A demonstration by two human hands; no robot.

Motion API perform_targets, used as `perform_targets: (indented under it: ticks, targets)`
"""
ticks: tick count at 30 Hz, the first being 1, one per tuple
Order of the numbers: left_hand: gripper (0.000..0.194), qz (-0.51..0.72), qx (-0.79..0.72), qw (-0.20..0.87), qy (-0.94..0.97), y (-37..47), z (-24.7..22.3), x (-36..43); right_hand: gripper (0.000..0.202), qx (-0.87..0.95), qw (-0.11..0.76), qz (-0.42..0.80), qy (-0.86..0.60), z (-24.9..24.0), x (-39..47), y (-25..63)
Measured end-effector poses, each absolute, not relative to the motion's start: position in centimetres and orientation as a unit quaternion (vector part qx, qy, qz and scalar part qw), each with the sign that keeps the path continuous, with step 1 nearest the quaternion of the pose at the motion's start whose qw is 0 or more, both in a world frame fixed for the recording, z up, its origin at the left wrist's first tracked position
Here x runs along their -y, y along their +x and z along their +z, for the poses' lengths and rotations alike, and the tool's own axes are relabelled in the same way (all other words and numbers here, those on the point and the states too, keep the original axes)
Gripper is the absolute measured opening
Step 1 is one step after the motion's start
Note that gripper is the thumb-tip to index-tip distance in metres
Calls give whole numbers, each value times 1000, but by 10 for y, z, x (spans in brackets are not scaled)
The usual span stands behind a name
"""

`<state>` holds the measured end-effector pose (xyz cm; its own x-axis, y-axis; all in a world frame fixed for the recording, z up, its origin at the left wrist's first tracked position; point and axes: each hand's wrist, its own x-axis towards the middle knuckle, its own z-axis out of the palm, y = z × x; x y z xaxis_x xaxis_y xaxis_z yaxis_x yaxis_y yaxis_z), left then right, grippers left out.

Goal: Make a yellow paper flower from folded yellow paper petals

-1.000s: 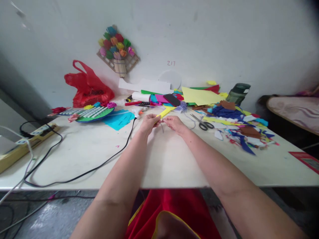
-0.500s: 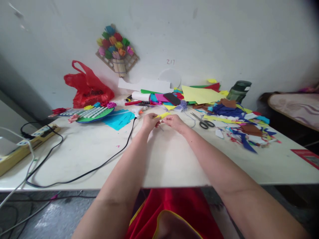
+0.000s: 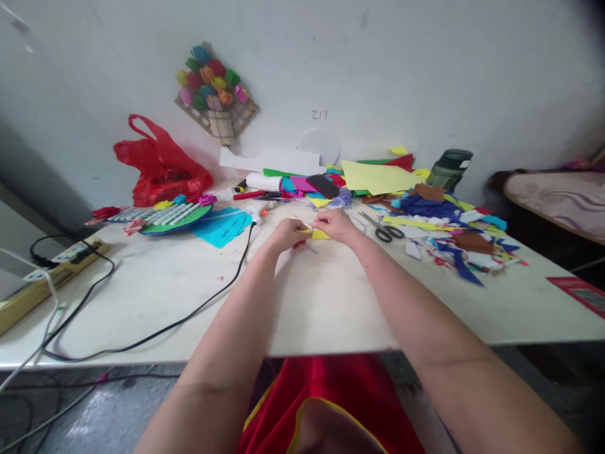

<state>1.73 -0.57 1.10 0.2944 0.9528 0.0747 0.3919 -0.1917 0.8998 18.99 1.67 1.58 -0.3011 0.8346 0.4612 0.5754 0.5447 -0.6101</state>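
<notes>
Near the middle of the table, my left hand (image 3: 289, 234) is closed on the left part of a small yellow paper piece (image 3: 321, 234). The fingers of my right hand (image 3: 334, 225) pinch its upper right side. The fingertips of the two hands are close together. A thin pale stick or strand (image 3: 296, 218) runs between them, its far end behind the fingers. Right of my right hand lie scissors (image 3: 388, 234) with black handles. A glue gun (image 3: 258, 213) rests beyond my left hand.
Paper scraps (image 3: 466, 249) cover the table's right side, with a green bottle (image 3: 450, 169) behind. To the left are a red bag (image 3: 163, 165), a decorated green disc (image 3: 176, 219), a power strip (image 3: 70, 268) and a black cable (image 3: 189, 317). Blue paper (image 3: 222, 227) lies beside the disc.
The yellow piece has turned and now lies lower, under my right fingers. My right hand has moved slightly up and its grip has shifted. A pale stick or strand now shows. The view has shifted slightly.
</notes>
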Motion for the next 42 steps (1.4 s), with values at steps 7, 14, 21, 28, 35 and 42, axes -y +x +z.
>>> perform_targets:
  ticks: [7, 14, 21, 28, 35, 42]
  targets:
    - [17, 242, -419, 509, 711, 13, 13, 9, 20, 786, 340, 318, -406, 15, -20, 203]
    - [26, 242, -368, 611, 658, 11, 12, 10, 21, 738, 348, 423, -393, 15, -15, 207]
    - [27, 286, -311, 677, 603, 10, 12, 12, 22, 629, 361, 566, -391, 13, -12, 203]
    - [21, 405, -231, 741, 483, 14, 12, 14, 28, 570, 454, 575, -372, 10, -11, 187]
    - [6, 484, -237, 774, 332, 20, 14, 12, 28, 557, 490, 558, -372, 12, -7, 172]
    - [13, 505, -261, 768, 294, 24, 16, 11, 16, 612, 530, 441, -388, 3, -13, 164]
